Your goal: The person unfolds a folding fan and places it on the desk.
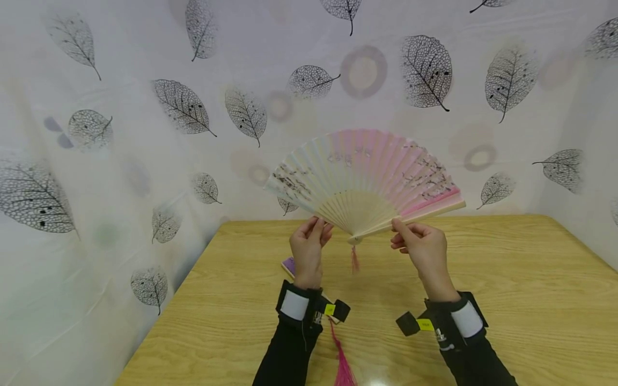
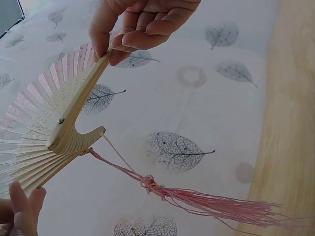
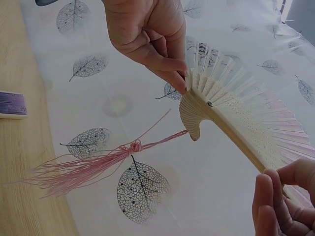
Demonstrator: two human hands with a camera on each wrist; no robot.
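A folding fan (image 1: 357, 177), pale blue on the left and pink on the right with dark blossom prints, is spread wide above the table between both hands. My left hand (image 1: 307, 249) pinches its left edge near the lower ribs. On the other side my right hand (image 1: 425, 252) grips the wooden guard stick (image 1: 436, 210) between thumb and fingers. The ribs meet at a curved pivot end (image 2: 64, 137), where a pink tassel (image 3: 81, 172) hangs down. Both wrist views show the hands on opposite outer sticks.
Under the left forearm lies a purple item (image 1: 289, 265) with pale edges, partly hidden. A magenta tassel (image 1: 343, 364) lies near it on the wooden table (image 1: 521, 279). Behind the table hangs a leaf-printed white sheet (image 1: 299, 32), which also runs down both sides.
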